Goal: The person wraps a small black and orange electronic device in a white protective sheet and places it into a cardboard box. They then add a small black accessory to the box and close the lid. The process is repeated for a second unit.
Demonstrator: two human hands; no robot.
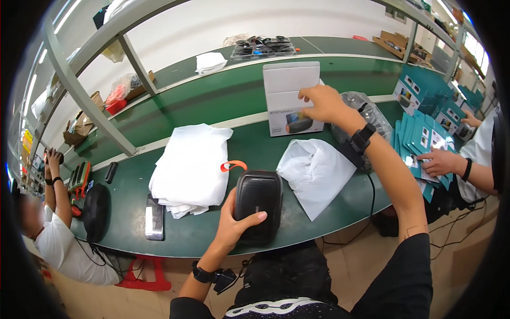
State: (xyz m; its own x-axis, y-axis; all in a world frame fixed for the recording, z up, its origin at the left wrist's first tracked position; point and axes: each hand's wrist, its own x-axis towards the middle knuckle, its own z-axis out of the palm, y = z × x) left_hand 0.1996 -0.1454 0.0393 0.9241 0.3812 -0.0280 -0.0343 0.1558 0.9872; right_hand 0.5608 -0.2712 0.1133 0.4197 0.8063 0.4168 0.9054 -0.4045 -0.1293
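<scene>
My left hand (234,220) is wrapped round a black portable speaker (260,199) with an orange strap (234,165) looped from its top corner. The speaker is held upright over the front of the green bench. Farther off, my right hand (325,105) reaches to a white printed box (281,114) whose tall white flap stands up. Its fingers are bent at the box's upper right front, with the thumb over the printed face. A folded white bag (313,169) lies right of the speaker, and a stack of white bags (192,165) lies left of it.
A dark phone (154,219) and a black case (96,212) lie to the left. Clear plastic wrapping (366,114) sits behind a cable. Co-workers sit on both sides, the right one handling teal boxes (419,139). Metal shelf posts (101,119) rise along the bench.
</scene>
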